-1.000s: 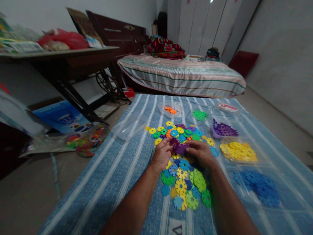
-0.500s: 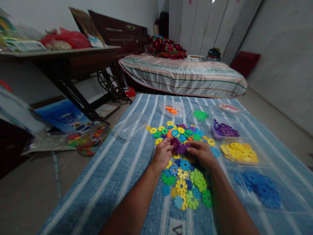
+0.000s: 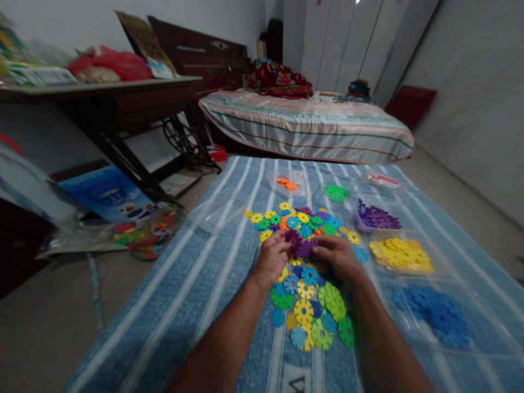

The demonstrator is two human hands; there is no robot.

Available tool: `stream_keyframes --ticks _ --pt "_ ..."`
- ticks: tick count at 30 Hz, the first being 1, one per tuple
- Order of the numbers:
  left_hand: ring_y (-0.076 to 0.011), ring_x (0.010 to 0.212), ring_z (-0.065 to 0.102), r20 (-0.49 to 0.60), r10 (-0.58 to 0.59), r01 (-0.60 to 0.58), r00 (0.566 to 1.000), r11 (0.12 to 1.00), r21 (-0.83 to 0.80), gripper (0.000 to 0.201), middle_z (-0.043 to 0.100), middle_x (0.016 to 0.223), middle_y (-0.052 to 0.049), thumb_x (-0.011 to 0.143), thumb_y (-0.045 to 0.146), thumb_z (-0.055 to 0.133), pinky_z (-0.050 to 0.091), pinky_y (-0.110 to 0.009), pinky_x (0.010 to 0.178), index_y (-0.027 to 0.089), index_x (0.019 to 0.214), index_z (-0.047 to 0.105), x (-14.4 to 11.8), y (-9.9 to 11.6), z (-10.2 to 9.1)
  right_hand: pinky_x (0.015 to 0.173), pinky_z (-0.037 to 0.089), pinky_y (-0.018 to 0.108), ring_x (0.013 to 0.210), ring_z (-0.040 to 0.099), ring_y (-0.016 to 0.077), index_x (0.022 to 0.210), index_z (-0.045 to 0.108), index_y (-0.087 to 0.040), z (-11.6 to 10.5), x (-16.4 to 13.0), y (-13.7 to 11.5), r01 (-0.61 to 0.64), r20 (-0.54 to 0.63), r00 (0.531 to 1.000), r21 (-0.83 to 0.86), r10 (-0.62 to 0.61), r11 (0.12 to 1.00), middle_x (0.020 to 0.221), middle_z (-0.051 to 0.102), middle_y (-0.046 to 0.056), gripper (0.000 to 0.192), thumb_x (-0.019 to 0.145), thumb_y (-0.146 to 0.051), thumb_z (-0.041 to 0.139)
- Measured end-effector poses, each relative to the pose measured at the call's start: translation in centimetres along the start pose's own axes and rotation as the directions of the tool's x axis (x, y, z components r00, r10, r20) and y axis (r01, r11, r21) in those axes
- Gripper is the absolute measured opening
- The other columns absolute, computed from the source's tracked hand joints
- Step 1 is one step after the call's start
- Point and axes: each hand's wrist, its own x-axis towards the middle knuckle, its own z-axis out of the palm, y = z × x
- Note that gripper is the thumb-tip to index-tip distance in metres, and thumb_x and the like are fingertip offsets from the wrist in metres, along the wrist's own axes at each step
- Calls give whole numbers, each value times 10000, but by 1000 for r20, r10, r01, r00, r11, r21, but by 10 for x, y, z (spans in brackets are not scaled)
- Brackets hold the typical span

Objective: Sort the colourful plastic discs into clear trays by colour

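Where the two hands meet above the loose disc pile (image 3: 305, 273), a small cluster of purple discs (image 3: 300, 244) sits pinched between them, just clear of the blue striped mat (image 3: 196, 278). Left hand (image 3: 272, 259) grips the cluster from 9 o'clock, fingers curled tight around its edge. Right hand (image 3: 333, 255) closes on it from 3 o'clock, fingertips pressed to the purple rim. Neither grip is slack; both are clamped on the same piece.

Risk, as judged: the slots look shallow, so uneven pressure could pop the joined discs apart and drop them into the pile beneath, where purple is hard to pick out in this dim light. A twist might also bend a tab.

Outward: purple tray (image 3: 374, 217) at 2 o'clock, yellow tray (image 3: 401, 254) at 3, blue tray (image 3: 440, 314) at 4.
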Motion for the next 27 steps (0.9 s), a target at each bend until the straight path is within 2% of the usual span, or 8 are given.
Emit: stream_keyframes --ticks 21,27 --pt "-162 811 645 -12 17 -17 1000 1000 12 334 705 883 -54 598 174 769 472 -288 770 131 911 661 -3 2 7 519 473 261 537 585 124 777 747 -197 -2 0 0 38 14 999 -38 -37 999 667 692 5 311 530 -339 872" --pt "-179 886 649 -11 26 -25 1000 999 23 381 704 938 -60 593 192 801 463 -307 841 137 940 655 -6 4 10 493 462 252 528 580 128 762 748 -191 -1 0 0 15 11 1000 -29 -14 999 644 682 6 318 514 -340 880"
